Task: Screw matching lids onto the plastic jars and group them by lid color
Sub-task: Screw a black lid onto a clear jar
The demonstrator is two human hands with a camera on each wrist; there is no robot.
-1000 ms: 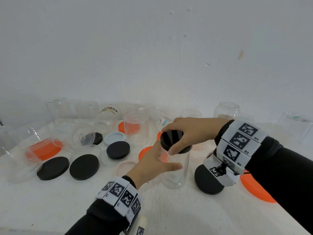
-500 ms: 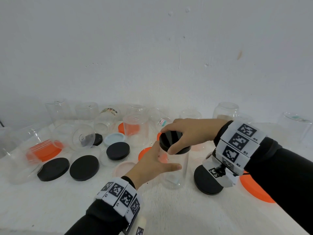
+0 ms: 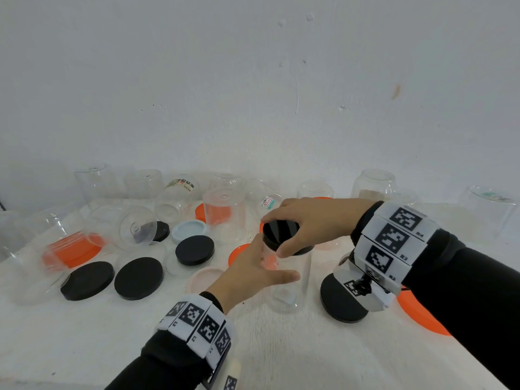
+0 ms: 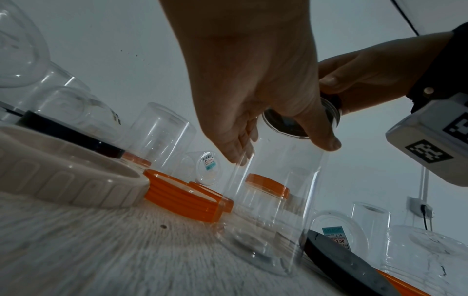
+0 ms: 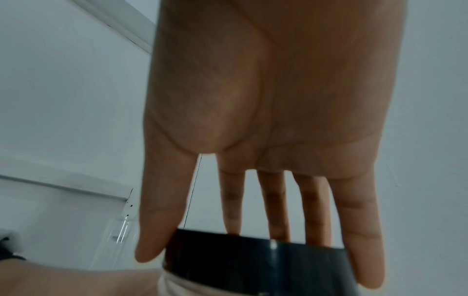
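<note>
Head view, white table (image 3: 281, 347). Item: clear jar (image 3: 289, 277), upright at centre, nothing visible inside; left hand (image 3: 250, 274) wrapped round its upper wall, thumb across the front. Item: black lid (image 3: 281, 233) on the jar mouth, slightly tilted; right hand (image 3: 312, 220) grips its rim from above, fingers and thumb curled. Item: toppled jar (image 3: 45, 249), left, containing an orange lid (image 3: 70, 249). Item: loose black lids (image 3: 138, 278), left of centre. Item: inverted clear jars (image 3: 223, 215) along the wall.
</note>
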